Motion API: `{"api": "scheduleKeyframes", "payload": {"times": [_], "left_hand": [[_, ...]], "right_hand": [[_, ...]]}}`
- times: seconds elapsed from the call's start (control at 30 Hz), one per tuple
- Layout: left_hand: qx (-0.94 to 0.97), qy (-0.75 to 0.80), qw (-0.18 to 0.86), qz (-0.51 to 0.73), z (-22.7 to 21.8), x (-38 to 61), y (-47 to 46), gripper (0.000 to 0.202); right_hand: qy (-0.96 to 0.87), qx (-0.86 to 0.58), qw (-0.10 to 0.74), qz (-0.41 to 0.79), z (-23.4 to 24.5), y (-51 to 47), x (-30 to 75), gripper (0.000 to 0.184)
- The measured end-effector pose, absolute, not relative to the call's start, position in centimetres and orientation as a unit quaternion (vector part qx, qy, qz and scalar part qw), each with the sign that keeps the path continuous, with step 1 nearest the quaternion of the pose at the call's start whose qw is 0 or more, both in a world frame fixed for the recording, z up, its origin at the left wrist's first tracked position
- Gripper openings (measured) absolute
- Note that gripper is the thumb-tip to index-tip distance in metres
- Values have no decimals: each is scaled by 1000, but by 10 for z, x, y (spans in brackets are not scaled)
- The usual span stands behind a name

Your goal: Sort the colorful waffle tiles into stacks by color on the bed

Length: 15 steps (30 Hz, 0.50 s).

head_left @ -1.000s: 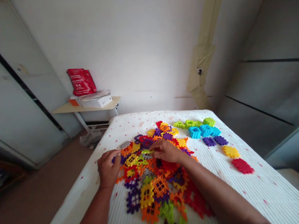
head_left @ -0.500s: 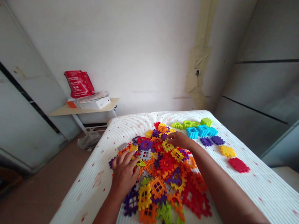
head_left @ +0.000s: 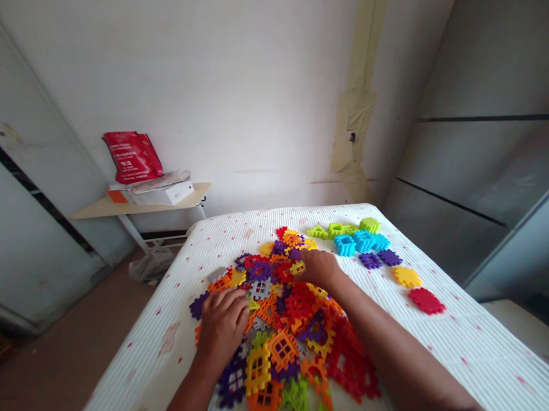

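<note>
Resting on a pile of plastic waffle blocks (head_left: 284,303) on the bed (head_left: 447,343), the left hand (head_left: 222,331) has its fingers open; the right hand (head_left: 319,269) curls its fingers, any grip hidden. The blocks look light and stiff, easiest pinched by an edge.

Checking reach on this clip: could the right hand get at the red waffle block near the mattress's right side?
Probably yes. The right hand rests on the plastic block pile, and only striped mattress seems to lie between it and the red waffle block; the yellow block sits beside that path.
</note>
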State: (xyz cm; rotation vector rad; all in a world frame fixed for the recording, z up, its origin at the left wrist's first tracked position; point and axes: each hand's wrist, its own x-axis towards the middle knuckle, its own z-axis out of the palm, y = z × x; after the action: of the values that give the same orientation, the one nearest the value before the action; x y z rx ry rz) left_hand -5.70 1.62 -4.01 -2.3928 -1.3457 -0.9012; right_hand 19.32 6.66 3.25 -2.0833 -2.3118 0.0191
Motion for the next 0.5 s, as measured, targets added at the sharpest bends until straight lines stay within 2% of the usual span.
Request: {"api": "scheduleKeyframes", "payload": {"times": [0.23, 0.37, 0.5], "left_hand": [[-837, -431, 122, -313, -53, -64, 24, 13], [-833, -427, 122, -329, -56, -65, 26, 13], [-832, -427, 113, -335, -56, -64, 27, 12]], "right_hand": [[-744, -668, 6, 6, 31, 65, 188, 40], [-730, -680, 65, -5, 47, 72, 208, 40], [-635, -761, 127, -42, 64, 93, 255, 42]]}}
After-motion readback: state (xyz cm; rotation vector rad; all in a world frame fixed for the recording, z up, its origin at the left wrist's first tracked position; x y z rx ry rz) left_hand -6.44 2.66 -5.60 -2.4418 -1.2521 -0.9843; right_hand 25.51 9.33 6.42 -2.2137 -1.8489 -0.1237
